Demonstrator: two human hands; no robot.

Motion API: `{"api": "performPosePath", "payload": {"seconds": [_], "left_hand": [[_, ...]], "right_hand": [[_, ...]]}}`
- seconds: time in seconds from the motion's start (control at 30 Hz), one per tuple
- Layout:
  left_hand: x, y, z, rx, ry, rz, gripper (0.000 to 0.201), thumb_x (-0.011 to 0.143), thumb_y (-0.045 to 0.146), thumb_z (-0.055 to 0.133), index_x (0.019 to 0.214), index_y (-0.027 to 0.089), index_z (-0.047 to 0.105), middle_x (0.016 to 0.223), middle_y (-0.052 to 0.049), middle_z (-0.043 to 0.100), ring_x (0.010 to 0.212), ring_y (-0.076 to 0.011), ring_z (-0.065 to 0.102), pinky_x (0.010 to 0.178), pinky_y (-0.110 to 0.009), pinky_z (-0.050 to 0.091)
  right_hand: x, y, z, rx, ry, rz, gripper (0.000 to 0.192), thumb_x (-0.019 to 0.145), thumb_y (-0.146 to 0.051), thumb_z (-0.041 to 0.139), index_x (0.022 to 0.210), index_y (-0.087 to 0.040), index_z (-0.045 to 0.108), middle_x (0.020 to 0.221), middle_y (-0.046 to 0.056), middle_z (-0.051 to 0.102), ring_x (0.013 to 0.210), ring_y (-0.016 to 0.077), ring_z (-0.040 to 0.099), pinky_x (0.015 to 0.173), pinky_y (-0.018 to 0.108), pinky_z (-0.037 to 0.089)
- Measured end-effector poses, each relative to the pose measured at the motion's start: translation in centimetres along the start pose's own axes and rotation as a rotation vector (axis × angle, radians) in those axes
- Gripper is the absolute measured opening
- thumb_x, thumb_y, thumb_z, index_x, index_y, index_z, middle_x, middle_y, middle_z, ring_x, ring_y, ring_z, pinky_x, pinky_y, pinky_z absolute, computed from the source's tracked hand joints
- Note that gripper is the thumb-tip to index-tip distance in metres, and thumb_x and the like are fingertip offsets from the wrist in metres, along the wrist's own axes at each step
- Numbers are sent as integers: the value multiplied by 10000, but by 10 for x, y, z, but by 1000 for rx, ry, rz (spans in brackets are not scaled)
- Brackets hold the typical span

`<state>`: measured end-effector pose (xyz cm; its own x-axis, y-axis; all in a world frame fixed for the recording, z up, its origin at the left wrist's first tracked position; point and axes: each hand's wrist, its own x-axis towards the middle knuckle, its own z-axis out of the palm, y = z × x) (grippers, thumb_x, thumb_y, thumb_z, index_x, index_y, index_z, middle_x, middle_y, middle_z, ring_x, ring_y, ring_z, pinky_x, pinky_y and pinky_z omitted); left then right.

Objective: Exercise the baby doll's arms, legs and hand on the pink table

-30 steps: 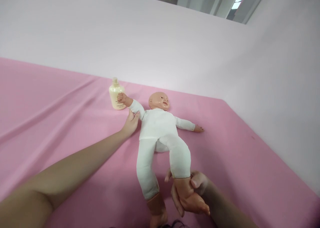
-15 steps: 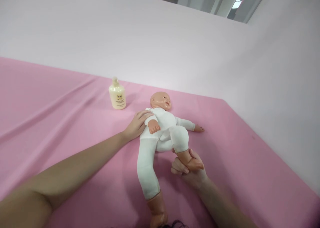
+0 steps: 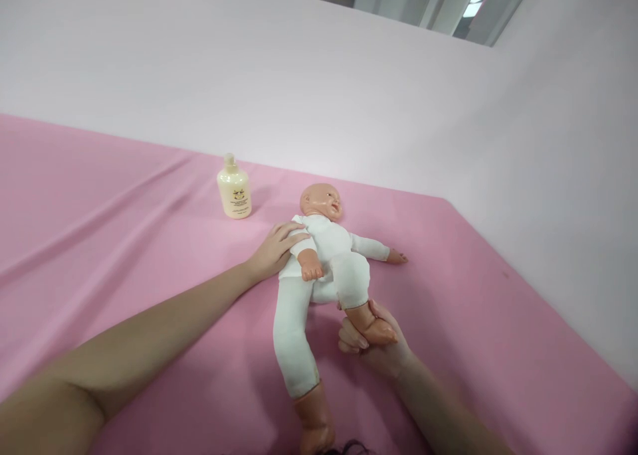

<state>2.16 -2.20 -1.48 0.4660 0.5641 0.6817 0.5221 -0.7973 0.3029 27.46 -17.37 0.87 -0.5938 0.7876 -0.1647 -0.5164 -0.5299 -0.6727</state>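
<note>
Support is applied to the baby doll (image 3: 321, 256) at 2 points, so that its soft body is steadied while 1 leg is raised. The doll is laid on its back on the pink cloth (image 3: 124, 242), head toward the white wall (image 3: 249, 76), near the far right corner of the covered surface. The left hand (image 3: 274, 249) is laid flat and open-fingered against the doll's shoulder and side, pressing rather than gripping; the trunk appears to be held down by this contact. The right hand (image 3: 371, 342) is closed around the doll's foot (image 3: 376, 329) from below, and the knee is bent toward the chest by this hold. The other leg (image 3: 294, 342) is left extended on the cloth toward the camera. A cream bottle (image 3: 234, 189) is stood upright beyond the left hand, apart from the doll and untouched.
</note>
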Motion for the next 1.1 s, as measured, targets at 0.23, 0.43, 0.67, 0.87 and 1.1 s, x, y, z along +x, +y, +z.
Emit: {"api": "performPosePath", "payload": {"seconds": [0.23, 0.43, 0.67, 0.87, 1.1], "left_hand": [[0, 0, 1, -33, 3, -65, 416, 916, 130, 350, 1249, 259, 565, 1320, -83, 531, 1260, -238, 433, 1083, -470, 351], [2, -4, 2, -114, 83, -152, 331, 965, 324, 392, 1256, 233, 522, 1285, -94, 569, 1238, -240, 470, 1072, -453, 353], [4, -7, 3, -149, 131, -172, 391, 975, 422, 359, 1262, 193, 493, 1288, -123, 570, 1221, -246, 492, 1065, -457, 346], [4, -6, 2, -148, 130, -171, 393, 978, 412, 342, 1260, 183, 493, 1281, -126, 577, 1218, -250, 496, 1062, -452, 346], [5, -7, 2, -168, 145, -173, 396, 979, 421, 339, 1260, 188, 491, 1274, -119, 580, 1213, -251, 499, 1057, -440, 352]], "right_hand": [[-1, -1, -3, -31, -89, 48, 452, 826, -604, 463, 970, -195, 592, 462, -58, 450, 446, 106, 289, 565, 291, 202], [-6, -2, -1, -132, -162, 49, 495, 818, -633, 460, 988, -179, 559, 499, -39, 522, 473, 119, 392, 608, 308, 286], [-7, 0, -9, -159, -337, 131, 538, 759, -631, 498, 1037, -172, 525, 583, 7, 619, 494, 139, 493, 557, 283, 309], [-6, 0, -12, -133, -392, 206, 567, 713, -598, 536, 1068, -156, 518, 641, 38, 671, 496, 142, 541, 541, 273, 339], [-5, -2, -10, -94, -456, 268, 574, 710, -550, 555, 1093, -126, 517, 711, 76, 714, 504, 148, 570, 522, 267, 344]]}}
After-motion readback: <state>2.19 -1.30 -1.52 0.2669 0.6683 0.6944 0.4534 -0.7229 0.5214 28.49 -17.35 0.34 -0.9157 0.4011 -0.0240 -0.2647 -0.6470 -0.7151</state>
